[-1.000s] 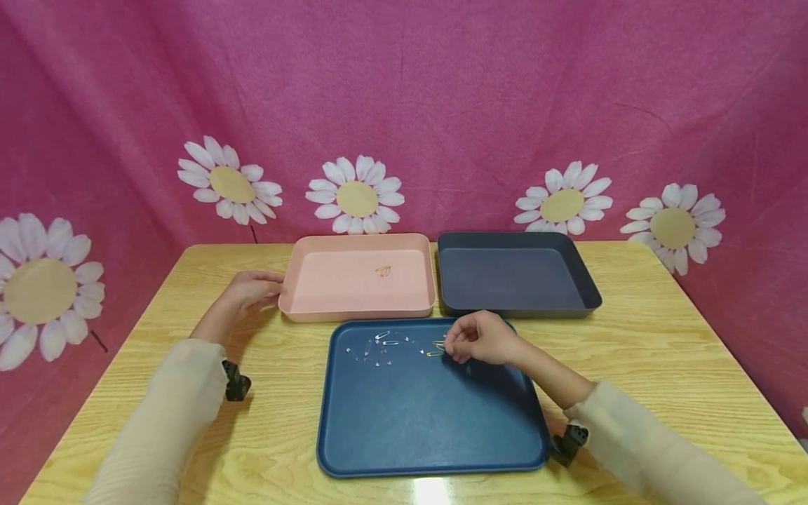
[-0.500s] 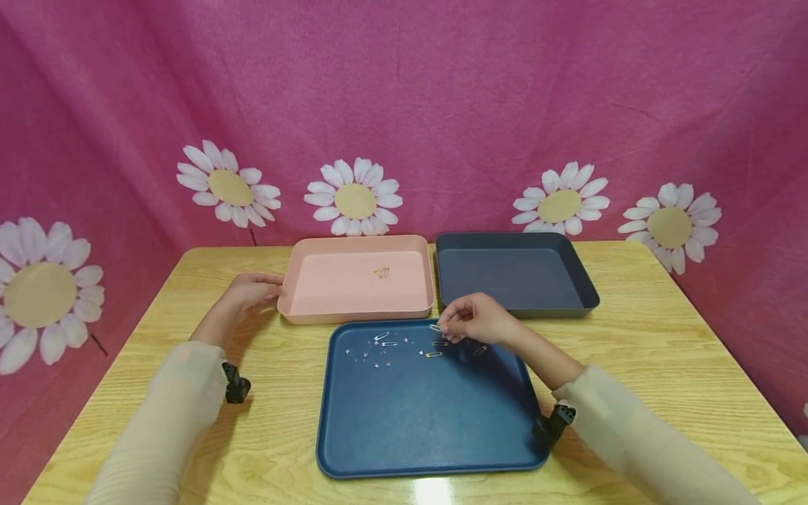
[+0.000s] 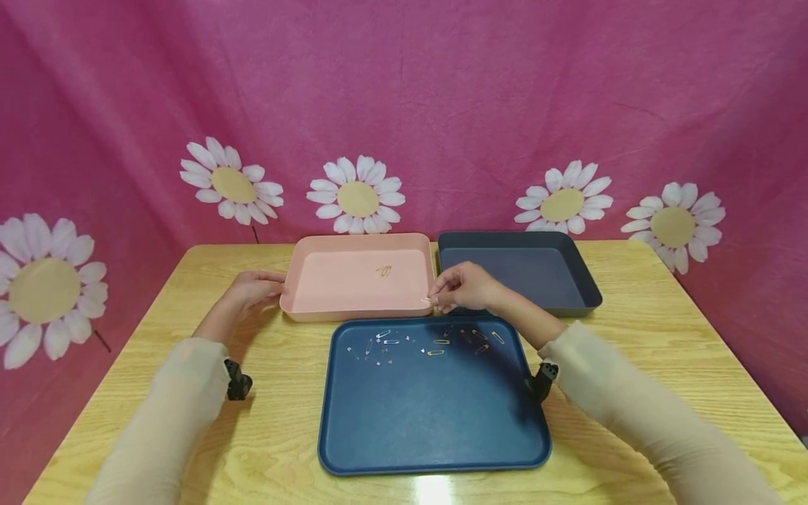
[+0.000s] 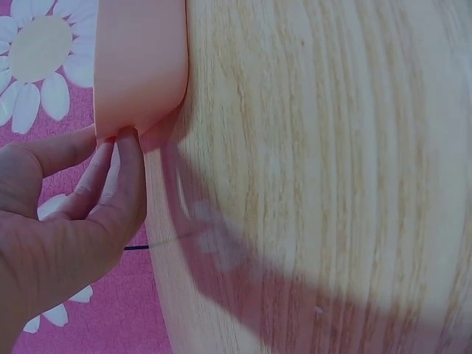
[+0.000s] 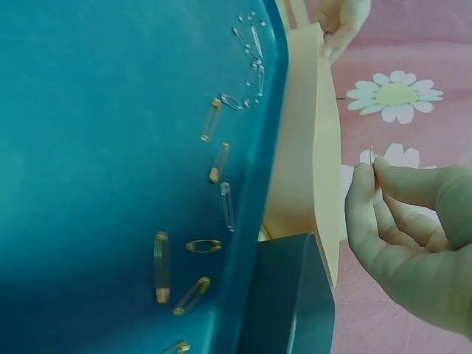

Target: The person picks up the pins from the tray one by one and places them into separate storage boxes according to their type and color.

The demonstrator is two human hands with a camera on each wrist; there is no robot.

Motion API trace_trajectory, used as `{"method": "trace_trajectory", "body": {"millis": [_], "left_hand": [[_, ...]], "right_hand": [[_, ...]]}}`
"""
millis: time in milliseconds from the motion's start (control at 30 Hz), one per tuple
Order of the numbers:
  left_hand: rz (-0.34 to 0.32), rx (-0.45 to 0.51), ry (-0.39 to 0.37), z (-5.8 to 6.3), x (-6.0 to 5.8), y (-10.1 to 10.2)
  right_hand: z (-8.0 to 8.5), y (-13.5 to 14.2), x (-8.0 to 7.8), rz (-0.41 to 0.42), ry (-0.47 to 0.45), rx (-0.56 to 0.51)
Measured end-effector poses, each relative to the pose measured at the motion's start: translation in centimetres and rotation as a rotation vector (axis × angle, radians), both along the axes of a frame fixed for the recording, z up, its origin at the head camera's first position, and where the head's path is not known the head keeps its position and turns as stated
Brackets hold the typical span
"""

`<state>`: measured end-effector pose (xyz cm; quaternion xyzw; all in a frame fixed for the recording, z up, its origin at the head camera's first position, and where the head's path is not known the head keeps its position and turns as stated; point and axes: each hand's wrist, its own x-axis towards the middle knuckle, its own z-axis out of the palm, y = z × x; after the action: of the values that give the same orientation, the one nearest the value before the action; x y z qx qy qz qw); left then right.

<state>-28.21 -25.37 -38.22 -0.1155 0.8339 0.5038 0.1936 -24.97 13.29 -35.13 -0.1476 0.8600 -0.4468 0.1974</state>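
Observation:
My right hand pinches a small gold safety pin between thumb and fingertips, above the near right corner of the pink tray. In the right wrist view the pin stands out thinly from the fingertips. My left hand holds the left wall of the pink tray, its fingertips at the rim and outer side in the left wrist view. Several gold safety pins and silver safety pins lie along the far part of the blue tray. A few gold pins rest inside the pink tray.
A dark grey tray stands right of the pink one, just behind the blue tray. All three trays rest on a wooden table. A pink curtain with white daisies hangs behind and at both sides.
My right hand has lifted a gold safety pin from the blue tray and moved it away from me to the pink tray's edge. The left hand stays in place.

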Motion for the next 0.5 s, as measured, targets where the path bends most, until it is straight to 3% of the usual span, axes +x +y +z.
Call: {"method": "trace_trajectory", "body": {"millis": [333,500], "left_hand": [[0.012,0.06,0.013,-0.3,-0.2,-0.1],[0.015,0.034,0.009,-0.2,-0.2,-0.1]], "right_hand": [[0.6,-1.7,-3.2,-0.048,-0.032,-0.005],[1.0,-2.6,-4.3,-0.059,-0.03,0.027]]}}
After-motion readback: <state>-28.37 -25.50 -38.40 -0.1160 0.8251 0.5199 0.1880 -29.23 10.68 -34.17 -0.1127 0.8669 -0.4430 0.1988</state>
